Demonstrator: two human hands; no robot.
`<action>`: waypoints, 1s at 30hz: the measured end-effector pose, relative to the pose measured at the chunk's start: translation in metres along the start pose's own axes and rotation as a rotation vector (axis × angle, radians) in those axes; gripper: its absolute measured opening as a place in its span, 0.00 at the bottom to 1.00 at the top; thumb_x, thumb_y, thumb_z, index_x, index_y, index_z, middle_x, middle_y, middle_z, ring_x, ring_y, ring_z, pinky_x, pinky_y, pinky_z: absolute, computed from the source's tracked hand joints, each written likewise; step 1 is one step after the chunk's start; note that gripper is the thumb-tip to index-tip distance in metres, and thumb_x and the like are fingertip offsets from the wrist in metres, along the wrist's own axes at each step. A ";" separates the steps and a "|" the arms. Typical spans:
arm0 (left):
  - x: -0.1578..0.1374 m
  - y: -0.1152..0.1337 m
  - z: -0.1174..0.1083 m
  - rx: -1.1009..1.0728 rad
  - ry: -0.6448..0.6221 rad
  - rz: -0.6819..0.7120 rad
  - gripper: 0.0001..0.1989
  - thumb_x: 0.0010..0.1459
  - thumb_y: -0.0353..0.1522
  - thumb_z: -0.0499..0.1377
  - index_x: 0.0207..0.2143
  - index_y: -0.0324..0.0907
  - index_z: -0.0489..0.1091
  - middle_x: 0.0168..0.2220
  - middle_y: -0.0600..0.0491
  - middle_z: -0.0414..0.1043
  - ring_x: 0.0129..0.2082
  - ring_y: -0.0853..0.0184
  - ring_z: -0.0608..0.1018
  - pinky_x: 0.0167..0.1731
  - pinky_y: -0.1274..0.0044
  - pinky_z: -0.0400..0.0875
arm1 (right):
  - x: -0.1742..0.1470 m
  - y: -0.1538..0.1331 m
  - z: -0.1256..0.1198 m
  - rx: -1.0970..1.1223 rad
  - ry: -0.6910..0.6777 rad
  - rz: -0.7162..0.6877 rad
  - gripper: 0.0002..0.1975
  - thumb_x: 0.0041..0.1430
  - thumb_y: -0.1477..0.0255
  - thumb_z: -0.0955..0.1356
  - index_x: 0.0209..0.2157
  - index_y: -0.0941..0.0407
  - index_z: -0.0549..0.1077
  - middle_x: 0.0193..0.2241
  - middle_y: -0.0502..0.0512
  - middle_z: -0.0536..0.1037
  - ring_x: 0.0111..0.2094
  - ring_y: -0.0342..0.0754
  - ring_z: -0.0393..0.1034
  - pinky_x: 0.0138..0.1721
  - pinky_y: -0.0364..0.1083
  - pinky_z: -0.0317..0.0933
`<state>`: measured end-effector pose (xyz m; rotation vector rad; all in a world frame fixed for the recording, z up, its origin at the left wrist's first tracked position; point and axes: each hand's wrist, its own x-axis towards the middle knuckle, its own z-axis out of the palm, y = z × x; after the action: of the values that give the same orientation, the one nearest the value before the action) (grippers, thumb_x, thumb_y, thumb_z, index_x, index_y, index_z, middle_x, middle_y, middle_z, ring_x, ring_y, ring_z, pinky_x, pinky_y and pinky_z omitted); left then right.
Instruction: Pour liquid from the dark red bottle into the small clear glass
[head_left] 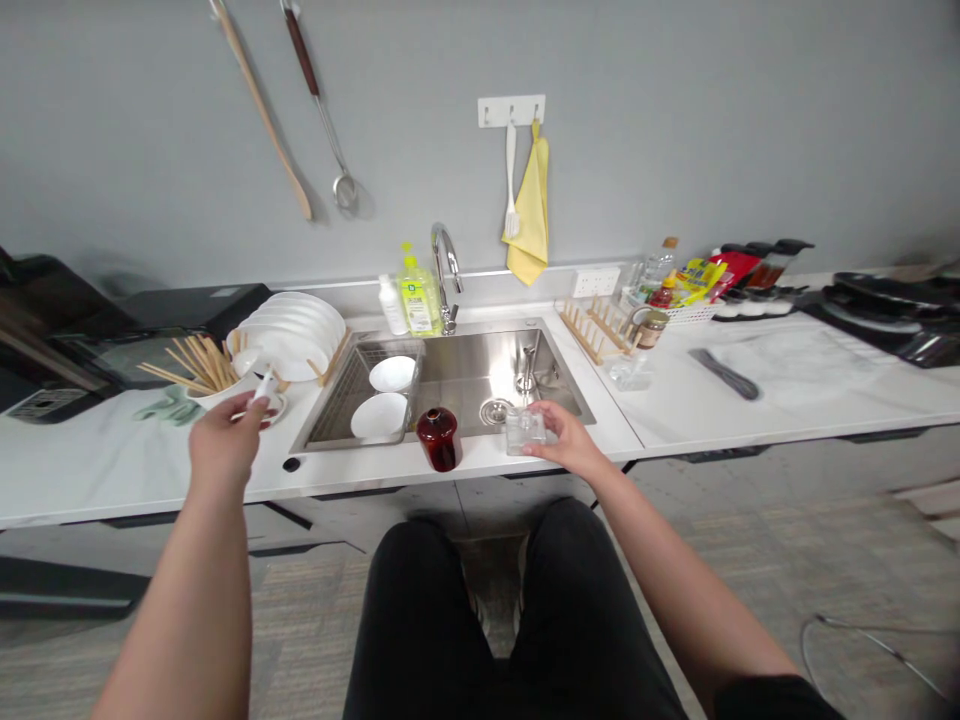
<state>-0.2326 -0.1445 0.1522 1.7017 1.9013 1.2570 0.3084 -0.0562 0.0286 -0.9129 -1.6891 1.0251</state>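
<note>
My left hand (229, 440) is closed, pinching a slim white spoon (264, 384) by its handle; much of the spoon is hard to make out. It is beside a white container (214, 398) of chopsticks and a small round white dish (276, 408). My right hand (566, 440) grips a clear square glass jar (523, 432) at the sink's front rim. Between my hands, a dark red-brown glass bottle (440, 440) stands uncapped on the front counter edge. A small black cap (291, 465) lies to its left.
Two white bowls (379, 415) sit in a wire basket in the steel sink (480, 370). White plates (289, 335) stand racked at left. Soap bottles (416, 300) and the faucet (442, 265) are behind. A wooden rack (600, 330) and dark tongs (725, 374) lie right.
</note>
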 end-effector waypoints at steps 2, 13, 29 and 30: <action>-0.007 0.046 0.011 -0.160 0.237 -0.016 0.29 0.60 0.58 0.70 0.47 0.45 0.74 0.28 0.63 0.75 0.33 0.65 0.83 0.38 0.72 0.74 | -0.002 -0.012 -0.001 -0.014 -0.005 -0.005 0.39 0.45 0.53 0.87 0.56 0.51 0.77 0.54 0.60 0.84 0.53 0.60 0.81 0.62 0.59 0.74; -0.027 0.226 0.117 0.044 -0.429 0.529 0.14 0.67 0.40 0.69 0.51 0.47 0.86 0.46 0.49 0.86 0.38 0.64 0.83 0.40 0.72 0.77 | -0.028 -0.062 0.015 -0.078 0.012 -0.098 0.39 0.49 0.58 0.86 0.60 0.50 0.75 0.58 0.61 0.83 0.58 0.61 0.81 0.64 0.60 0.72; -0.039 0.263 0.162 0.404 -0.761 0.777 0.16 0.72 0.33 0.63 0.58 0.49 0.84 0.47 0.48 0.84 0.45 0.59 0.85 0.49 0.68 0.77 | -0.045 -0.088 0.026 -0.210 0.058 -0.114 0.37 0.49 0.60 0.86 0.59 0.51 0.78 0.54 0.59 0.86 0.52 0.61 0.82 0.54 0.57 0.74; -0.039 0.266 0.166 0.433 -0.769 0.787 0.16 0.71 0.32 0.63 0.58 0.48 0.84 0.45 0.48 0.85 0.45 0.57 0.85 0.49 0.68 0.77 | -0.047 -0.091 0.027 -0.218 0.071 -0.112 0.36 0.49 0.60 0.86 0.58 0.50 0.78 0.53 0.59 0.86 0.50 0.60 0.82 0.53 0.56 0.74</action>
<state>0.0695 -0.1351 0.2443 2.7672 1.0921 0.2046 0.2854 -0.1383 0.0906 -0.9693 -1.7947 0.7362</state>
